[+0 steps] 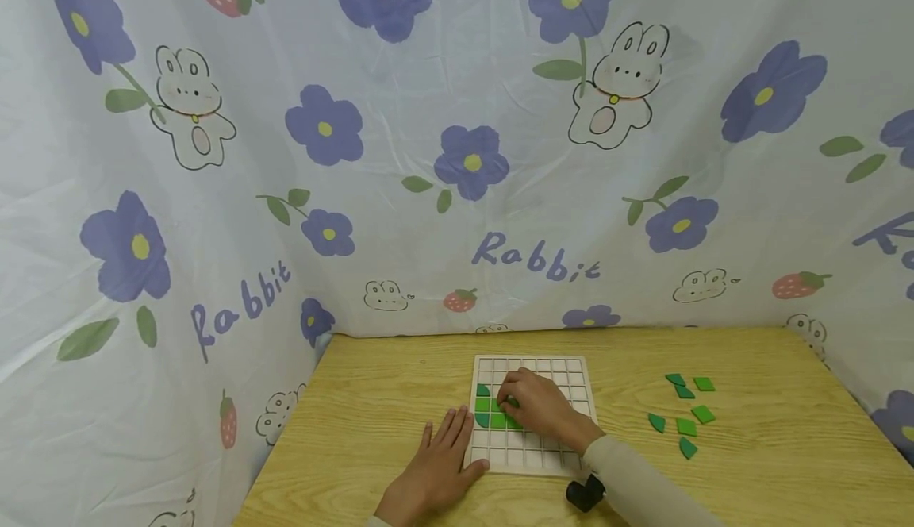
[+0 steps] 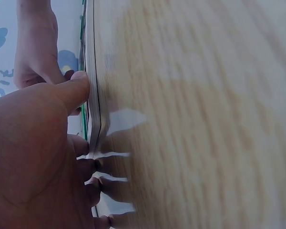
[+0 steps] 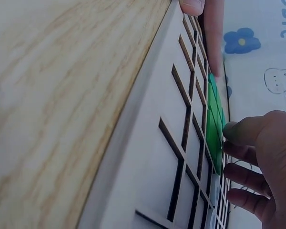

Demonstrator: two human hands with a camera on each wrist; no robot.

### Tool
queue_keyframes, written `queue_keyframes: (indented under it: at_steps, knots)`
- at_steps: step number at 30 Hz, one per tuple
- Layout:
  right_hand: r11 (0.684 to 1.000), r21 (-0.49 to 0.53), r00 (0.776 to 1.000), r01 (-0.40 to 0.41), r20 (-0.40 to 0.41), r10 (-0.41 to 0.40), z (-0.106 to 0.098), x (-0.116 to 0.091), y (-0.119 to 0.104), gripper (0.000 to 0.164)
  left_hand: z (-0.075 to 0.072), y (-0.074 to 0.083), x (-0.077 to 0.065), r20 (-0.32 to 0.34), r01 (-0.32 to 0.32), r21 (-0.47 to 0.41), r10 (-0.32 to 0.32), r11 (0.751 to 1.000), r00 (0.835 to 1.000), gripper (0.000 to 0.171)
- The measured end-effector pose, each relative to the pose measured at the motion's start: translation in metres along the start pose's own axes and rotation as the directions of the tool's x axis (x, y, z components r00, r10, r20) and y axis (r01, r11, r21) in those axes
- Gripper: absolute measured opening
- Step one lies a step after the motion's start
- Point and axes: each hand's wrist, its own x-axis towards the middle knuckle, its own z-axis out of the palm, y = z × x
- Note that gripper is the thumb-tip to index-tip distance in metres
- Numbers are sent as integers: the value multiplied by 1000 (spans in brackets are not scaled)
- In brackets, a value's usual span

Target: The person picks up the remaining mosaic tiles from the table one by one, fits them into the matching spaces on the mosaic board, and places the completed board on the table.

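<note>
A pale wooden grid board [image 1: 550, 457] lies on the table with several green tiles set in its left part: light green squares [image 1: 498, 421] and dark green quarter-round tiles [image 1: 483, 390]. My right hand [image 1: 539, 404] is over the board, fingers bent and tips down at the green tiles. Between its thumb and fingers shows a dark green tile, mostly hidden by the hand. In the right wrist view the thumb tip [image 3: 230, 130] is right at the green group. Flat on the table, my left hand [image 1: 443, 463] rests against the board's left edge, its thumb at the front corner.
To the right of the board, loose green squares [image 1: 686, 427] and dark green quarter-round tiles [image 1: 688, 448] lie scattered on the wooden table [image 1: 357, 400]. A black object [image 1: 585, 494] is by the right sleeve. A flower-and-rabbit print curtain [image 1: 400, 217] hangs behind the table.
</note>
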Motion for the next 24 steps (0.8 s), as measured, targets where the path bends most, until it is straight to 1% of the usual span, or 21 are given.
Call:
queue_keyframes:
  at_steps: [5, 8, 12, 15, 17, 19, 22, 24]
  knots:
    - [999, 33, 999, -37, 16, 37, -8, -2, 1, 6, 1, 0, 1, 4, 5, 5, -5, 1000, 1000, 86]
    - [996, 50, 997, -80, 18, 79, -16, -3, 2, 6, 1, 0, 1, 5, 10, 16, -10, 1000, 1000, 86]
    - [992, 59, 994, -110, 13, 110, -27, -5, 5, 6, 0, 2, -1, -5, 10, 18, -10, 1000, 1000, 85]
    - [992, 54, 993, -114, 0, 114, -34, -9, 8, 4, 2, 0, -1, -22, -7, -15, 7, 1000, 1000, 86]
    - [992, 51, 994, -112, -11, 113, -38, -12, 9, 4, 6, -4, 1, -45, -26, -39, 24, 999, 999, 88]
    - [993, 49, 994, -108, -21, 109, -42, -16, 11, 4, 6, -5, 1, -51, -35, -51, 32, 998, 998, 89]
    - [993, 44, 993, -112, -32, 114, -47, -20, 16, 5, 5, -5, 0, -51, -36, -44, 34, 998, 998, 90]
    - [992, 42, 992, -117, -40, 119, -51, -24, 19, 4, 3, -2, 0, -33, -25, -37, 24, 999, 999, 89]
